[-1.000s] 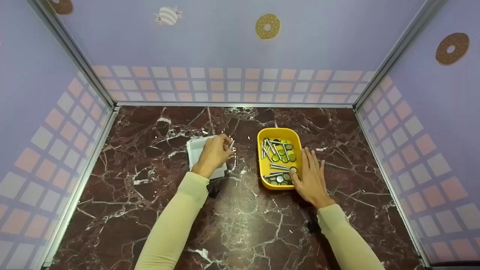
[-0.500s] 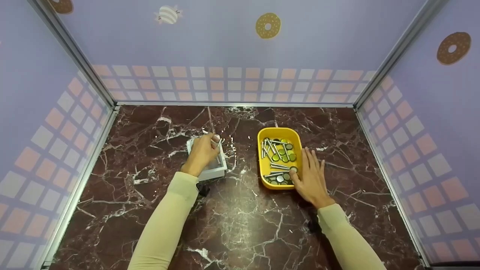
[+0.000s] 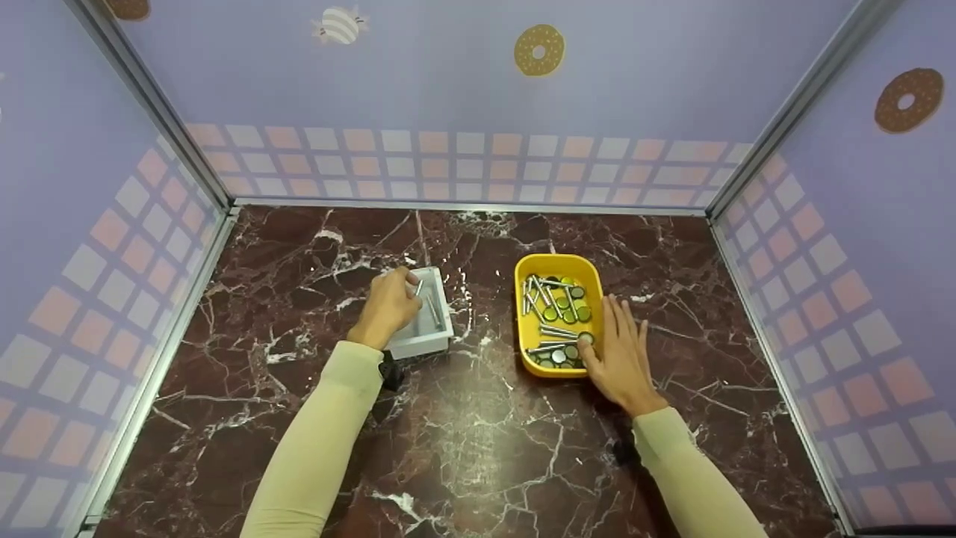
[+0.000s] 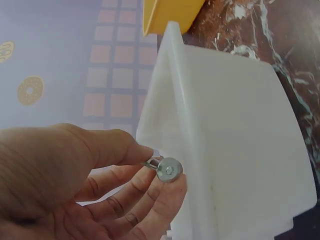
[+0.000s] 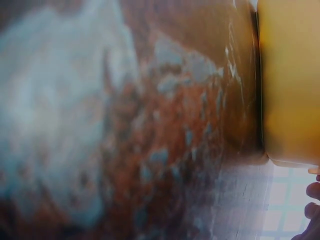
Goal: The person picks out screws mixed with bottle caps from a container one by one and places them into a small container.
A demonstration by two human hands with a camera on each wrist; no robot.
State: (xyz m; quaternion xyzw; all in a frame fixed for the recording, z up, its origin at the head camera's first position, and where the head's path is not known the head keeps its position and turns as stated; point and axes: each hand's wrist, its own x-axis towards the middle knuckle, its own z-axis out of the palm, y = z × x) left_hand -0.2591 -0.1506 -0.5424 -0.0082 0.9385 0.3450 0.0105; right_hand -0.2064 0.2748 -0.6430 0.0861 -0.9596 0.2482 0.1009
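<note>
My left hand (image 3: 388, 305) is over the left part of a small white box (image 3: 420, 347). Between thumb and fingers it pinches a silver metal screw (image 4: 169, 170), whose flat round head faces the left wrist camera. Another silver screw (image 3: 434, 311) lies in the box; my hand hides part of the inside. At the right side of a yellow bin (image 3: 553, 261), my right hand (image 3: 621, 365) rests with straight fingers along the outer wall and its thumb over the rim. The bin holds several silver screws (image 3: 553, 332) and several small round discs (image 3: 583, 314).
Both containers stand on a dark red marbled tabletop (image 3: 478, 448), with a gap between them. Lilac panels (image 3: 463, 82) with metal edging close off the back, left and right sides.
My left hand has moved left across the white box with the screw, uncovering the box's right part and the screw inside. The right hand and yellow bin have stayed in place.
</note>
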